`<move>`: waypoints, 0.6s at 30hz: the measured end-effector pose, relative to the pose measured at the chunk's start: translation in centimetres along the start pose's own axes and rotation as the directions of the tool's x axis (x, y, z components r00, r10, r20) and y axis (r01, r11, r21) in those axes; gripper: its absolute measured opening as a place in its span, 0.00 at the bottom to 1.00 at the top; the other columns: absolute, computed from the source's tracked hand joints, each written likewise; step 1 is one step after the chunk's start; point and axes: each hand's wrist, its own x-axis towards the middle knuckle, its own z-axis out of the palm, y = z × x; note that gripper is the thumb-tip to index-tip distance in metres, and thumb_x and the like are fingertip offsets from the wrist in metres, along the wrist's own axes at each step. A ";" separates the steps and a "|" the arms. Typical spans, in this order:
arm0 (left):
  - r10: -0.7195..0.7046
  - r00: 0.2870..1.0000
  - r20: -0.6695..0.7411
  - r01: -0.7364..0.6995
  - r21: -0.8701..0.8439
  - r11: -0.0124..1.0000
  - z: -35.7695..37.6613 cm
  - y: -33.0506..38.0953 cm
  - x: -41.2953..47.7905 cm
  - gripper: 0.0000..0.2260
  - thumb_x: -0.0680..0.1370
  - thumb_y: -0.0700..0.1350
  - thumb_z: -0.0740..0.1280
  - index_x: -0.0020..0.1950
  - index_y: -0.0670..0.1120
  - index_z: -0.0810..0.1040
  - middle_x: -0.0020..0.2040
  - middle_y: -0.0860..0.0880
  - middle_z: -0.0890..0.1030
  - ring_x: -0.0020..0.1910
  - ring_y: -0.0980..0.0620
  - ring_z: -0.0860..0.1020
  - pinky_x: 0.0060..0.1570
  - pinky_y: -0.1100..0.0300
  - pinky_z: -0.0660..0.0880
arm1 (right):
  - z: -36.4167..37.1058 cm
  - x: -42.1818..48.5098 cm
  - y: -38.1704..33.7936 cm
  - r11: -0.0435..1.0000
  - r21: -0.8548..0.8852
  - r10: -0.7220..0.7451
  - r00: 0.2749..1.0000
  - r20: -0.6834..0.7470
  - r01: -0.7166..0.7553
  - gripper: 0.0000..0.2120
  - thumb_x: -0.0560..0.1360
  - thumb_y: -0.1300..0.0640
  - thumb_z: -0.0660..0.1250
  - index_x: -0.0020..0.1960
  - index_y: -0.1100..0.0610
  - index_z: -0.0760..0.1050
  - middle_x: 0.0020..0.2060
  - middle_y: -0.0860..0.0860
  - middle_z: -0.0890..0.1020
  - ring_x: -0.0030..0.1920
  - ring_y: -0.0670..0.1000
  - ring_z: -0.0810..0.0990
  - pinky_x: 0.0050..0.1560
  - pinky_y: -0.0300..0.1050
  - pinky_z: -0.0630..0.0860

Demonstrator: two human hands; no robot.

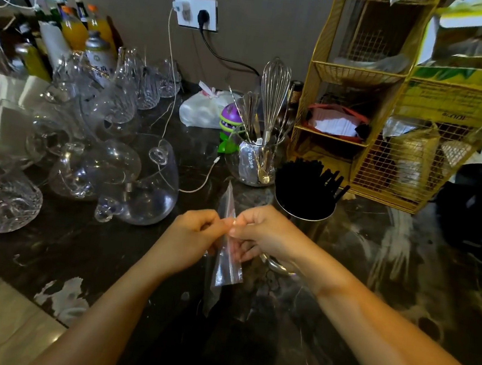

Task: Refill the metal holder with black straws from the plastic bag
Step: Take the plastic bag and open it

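A clear plastic bag (226,272) hangs flat between my hands above the dark counter, and I see no straws inside it. My left hand (196,237) pinches its left edge. My right hand (261,233) pinches it from the right, fingertips meeting the left hand's. Just behind my right hand stands the metal holder (308,219), packed with black straws (305,178) that lean to the right. My right hand and wrist hide the holder's lower part.
Several clear glass vessels (145,185) crowd the counter's left side. Behind the holder stand a glass jar with a whisk and spoons (261,155) and a yellow wire rack (387,122). A white charging cable (201,183) trails across the counter. A black appliance (479,205) is far right.
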 end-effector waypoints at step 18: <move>0.077 0.984 0.159 -0.044 -0.199 0.979 0.3 1.1 0.3 0.19 0.78 0.47 0.54 0.31 0.44 0.76 0.27 0.50 0.76 0.26 0.56 0.73 0.26 0.67 0.67 | 0.9 -0.5 0.0 0.994 0.012 -0.104 0.992 -0.077 0.105 0.12 0.71 0.63 0.67 0.29 0.57 0.72 0.16 0.46 0.75 0.19 0.41 0.73 0.23 0.30 0.70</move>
